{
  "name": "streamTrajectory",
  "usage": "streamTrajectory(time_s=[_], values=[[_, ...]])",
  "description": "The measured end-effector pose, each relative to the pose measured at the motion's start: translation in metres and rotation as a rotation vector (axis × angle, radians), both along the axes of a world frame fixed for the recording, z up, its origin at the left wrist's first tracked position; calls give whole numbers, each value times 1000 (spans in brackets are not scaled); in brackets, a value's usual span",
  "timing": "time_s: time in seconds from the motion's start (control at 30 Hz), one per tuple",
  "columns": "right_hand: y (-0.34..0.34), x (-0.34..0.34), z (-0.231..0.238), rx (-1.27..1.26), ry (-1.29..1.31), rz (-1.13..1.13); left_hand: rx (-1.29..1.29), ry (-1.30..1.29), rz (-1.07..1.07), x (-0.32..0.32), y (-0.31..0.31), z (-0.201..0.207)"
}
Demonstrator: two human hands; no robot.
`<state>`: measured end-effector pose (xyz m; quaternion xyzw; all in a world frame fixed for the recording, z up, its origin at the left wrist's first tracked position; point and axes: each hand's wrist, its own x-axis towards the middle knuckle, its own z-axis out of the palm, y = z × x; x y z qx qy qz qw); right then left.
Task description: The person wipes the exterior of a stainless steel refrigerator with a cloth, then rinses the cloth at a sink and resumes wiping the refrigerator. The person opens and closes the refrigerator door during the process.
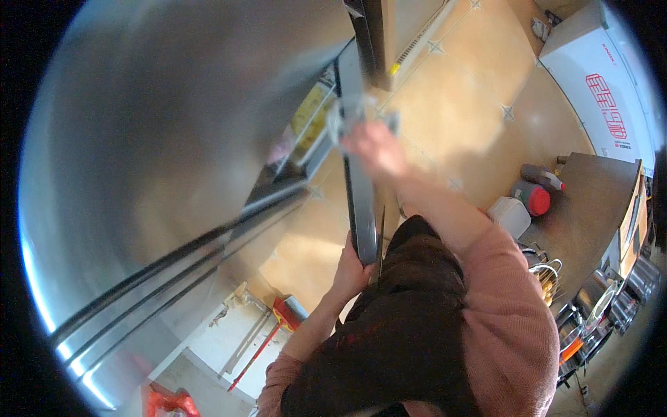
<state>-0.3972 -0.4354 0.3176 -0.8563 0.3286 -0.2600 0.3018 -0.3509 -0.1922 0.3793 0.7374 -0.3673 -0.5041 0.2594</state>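
A tall door (363,208), dark along its edge and seen nearly edge-on, stands ajar in front of me. It belongs to a large steel cabinet that looks like a refrigerator (160,104). My left hand (354,270) is closed around the door's near lower end. Higher up, my right hand (379,149) is blurred by motion and presses a pale, whitish cloth (338,124) over the door's edge. The cloth hangs to both sides of the edge, its outline smeared. Through the gap, yellow-green contents (313,115) show inside the cabinet.
On the right, a dark worktop (590,201) carries a white jug (511,217) and a red-capped container (535,198). Beyond stands a big white box (604,90). Pots (590,313) crowd the lower right. A red-handled dustpan or broom (281,316) lies lower left, near a red bag (169,401).
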Motion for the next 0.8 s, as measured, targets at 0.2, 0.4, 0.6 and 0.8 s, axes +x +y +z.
streamTrajectory(time_s=[0.2,0.4,0.6,0.8], values=[[130,-69,40,-10,-202,291,-8,-93,-82,2,13,-5],[-29,7,15,-274,-207,-174,-17,-1,60,-4,43,-25],[62,-22,5,-230,-162,85,-7,91,128,-13,109,-29],[198,-81,31,59,15,380,-55,76,79,-6,131,-33]])
